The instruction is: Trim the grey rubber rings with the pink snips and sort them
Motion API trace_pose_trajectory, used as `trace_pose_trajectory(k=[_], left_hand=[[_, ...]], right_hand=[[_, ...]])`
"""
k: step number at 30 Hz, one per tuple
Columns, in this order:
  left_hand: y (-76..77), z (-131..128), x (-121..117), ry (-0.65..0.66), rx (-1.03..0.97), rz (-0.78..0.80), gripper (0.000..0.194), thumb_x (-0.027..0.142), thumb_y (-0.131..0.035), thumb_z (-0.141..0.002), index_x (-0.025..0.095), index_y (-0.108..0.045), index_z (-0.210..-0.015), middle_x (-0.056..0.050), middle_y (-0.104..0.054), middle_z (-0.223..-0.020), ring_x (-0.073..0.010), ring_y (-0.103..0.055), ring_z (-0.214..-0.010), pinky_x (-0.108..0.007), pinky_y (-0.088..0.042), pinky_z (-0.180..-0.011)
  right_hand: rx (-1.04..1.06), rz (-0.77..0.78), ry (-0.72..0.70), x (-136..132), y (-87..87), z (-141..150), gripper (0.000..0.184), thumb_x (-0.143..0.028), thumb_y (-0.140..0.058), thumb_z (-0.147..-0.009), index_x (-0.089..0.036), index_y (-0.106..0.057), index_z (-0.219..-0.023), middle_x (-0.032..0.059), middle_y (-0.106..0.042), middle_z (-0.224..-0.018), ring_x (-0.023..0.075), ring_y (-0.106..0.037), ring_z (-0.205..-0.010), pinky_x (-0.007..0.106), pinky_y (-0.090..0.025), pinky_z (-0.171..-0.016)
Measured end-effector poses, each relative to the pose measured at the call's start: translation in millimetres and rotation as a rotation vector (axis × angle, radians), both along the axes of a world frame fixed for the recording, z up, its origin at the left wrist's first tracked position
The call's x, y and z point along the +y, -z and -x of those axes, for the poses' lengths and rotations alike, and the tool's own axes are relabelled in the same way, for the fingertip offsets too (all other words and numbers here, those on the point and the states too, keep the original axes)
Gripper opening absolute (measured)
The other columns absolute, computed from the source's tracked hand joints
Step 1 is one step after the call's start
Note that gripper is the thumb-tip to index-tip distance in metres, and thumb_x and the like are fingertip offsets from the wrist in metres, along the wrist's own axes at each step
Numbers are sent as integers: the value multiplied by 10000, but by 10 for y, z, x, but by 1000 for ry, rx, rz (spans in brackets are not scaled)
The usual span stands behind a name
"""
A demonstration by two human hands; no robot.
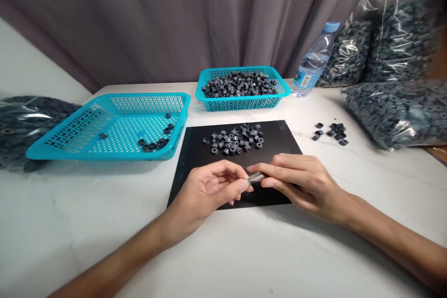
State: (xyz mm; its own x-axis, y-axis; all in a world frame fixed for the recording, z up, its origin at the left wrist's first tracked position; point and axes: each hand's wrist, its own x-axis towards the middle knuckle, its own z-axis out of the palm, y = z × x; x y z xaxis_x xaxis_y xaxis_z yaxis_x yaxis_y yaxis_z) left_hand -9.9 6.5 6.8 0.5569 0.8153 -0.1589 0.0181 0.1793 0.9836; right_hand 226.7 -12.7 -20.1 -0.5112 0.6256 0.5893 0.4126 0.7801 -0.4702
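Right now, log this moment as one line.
left hand: pinching small part | right hand: holding slim tool | gray rings: piled on black mat

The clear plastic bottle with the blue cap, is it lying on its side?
No, the clear plastic bottle stands upright on the white table, with its blue cap on top.

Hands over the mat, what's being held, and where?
Right hand holds a slim tool by its rear; left hand pinches a small piece, exact spot hidden.
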Motion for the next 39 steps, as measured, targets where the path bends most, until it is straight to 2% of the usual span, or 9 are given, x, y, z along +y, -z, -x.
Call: trace_pose_trajectory(k=[7,20,28,39], left_hand=[[-9,1,13,-1,14,-6,77,247,-751,-870,177,-720,-857,0,-682,-792,-88,-539,-648,-196,-478,-625],[-20,11,7,-12,34,-18,98,251,-757,-859,162,-717,-862,-32,-725,-810,-98,-569,-637,-215,-492,-617],[3,26,2,-21,63,-82,163,320,-764,-857,168,-720,-892,-45,-693,-822,-162,-633,-771,-238,-506,-632],[-20,47,-53,7,59,-123,83,283,-729,-909,203,-710,-909,-4,-660,-854,-112,-581,-760,-198,-489,-678]], right_hand=[[-3,-13,15,-7,-27,10,247,-198,-546,-1032,-134,-676,-1233,48,-652,-800,138,-568,-672,263,-470,-622],[127,102,27,2,-43,6,249,-210,-545,-1033,-145,-707,-1211,45,-681,-811,134,-588,-677,258,-495,-635],[31,55,-13,16,-84,-15,273,-250,-515,-1049,-141,-696,-1222,42,-668,-791,134,-595,-676,251,-501,-624],[18,68,-46,13,-96,-26,267,-225,-536,-1041,-124,-683,-1239,43,-655,-794,130,-575,-681,249,-466,-624]])
